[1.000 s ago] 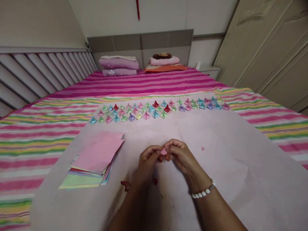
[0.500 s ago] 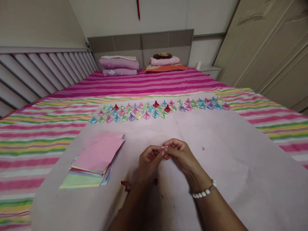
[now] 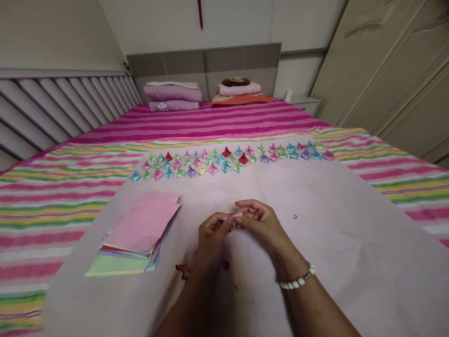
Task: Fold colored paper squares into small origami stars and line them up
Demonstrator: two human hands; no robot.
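A small folded piece of pink paper [image 3: 233, 216] is held between my two hands, above the pale round sheet [image 3: 315, 243]. My left hand [image 3: 214, 230] pinches its left end between thumb and fingers. At its right end, the thumb and fingertips of my right hand [image 3: 261, 220] close on the paper, with the index finger raised above it. My fingers hide part of the folds. To the left lies a stack of coloured paper sheets [image 3: 142, 220], pink on top. Beyond my hands, several small folded paper boats [image 3: 213, 168] stand in rows.
Red paper scraps [image 3: 183, 270] lie beside my left forearm, and a dark red scrap [image 3: 226, 265] between my arms. A tiny pink scrap [image 3: 295, 216] is to the right. Folded bedding [image 3: 173, 93] stands at the headboard [image 3: 228, 61]; a striped bedspread [image 3: 59, 215] surrounds the sheet.
Both hands have shifted slightly left. My right index finger has lifted off the pink paper, and more of the paper's upper edge now shows.
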